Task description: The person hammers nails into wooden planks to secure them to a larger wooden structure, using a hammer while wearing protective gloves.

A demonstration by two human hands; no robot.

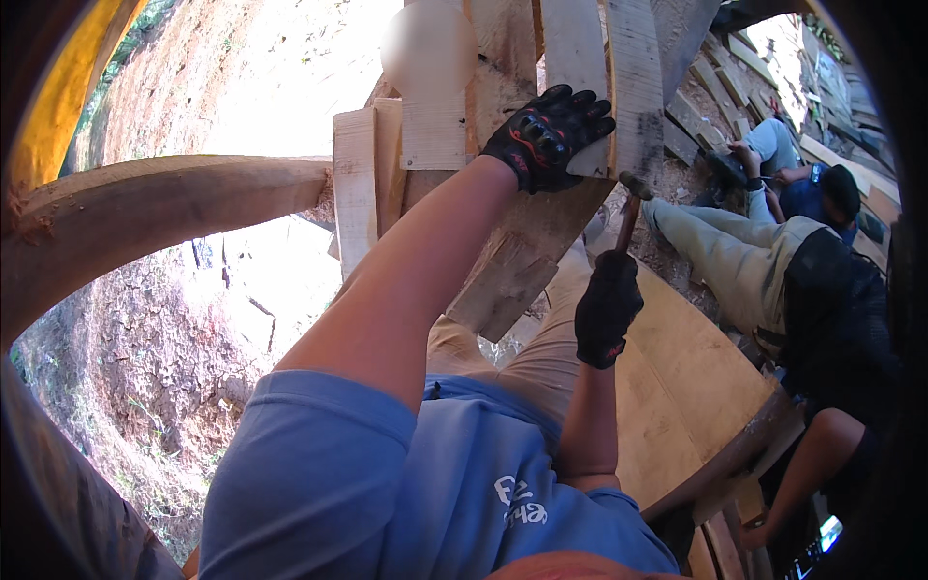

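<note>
Both my hands wear black work gloves. My left hand (549, 140) lies over the near end of a pale wooden plank (576, 48), its fingers stretched out toward the right. My right hand (609, 309) is wrapped round the handle of a hammer (628, 220). The hammer's head is up by the near end of another plank (636, 87), just right of my left hand; whether it touches the wood I cannot tell. Below the plank ends, a wide weathered board (536, 242) slants down toward my legs.
A curved wooden beam (174, 198) runs in from the left. A plywood panel (677, 377) stands at my right. Beyond it two people (822, 261) sit or crouch near scattered boards (715, 87). Lower right, another person's arm (817, 464) shows near a lit screen (829, 532).
</note>
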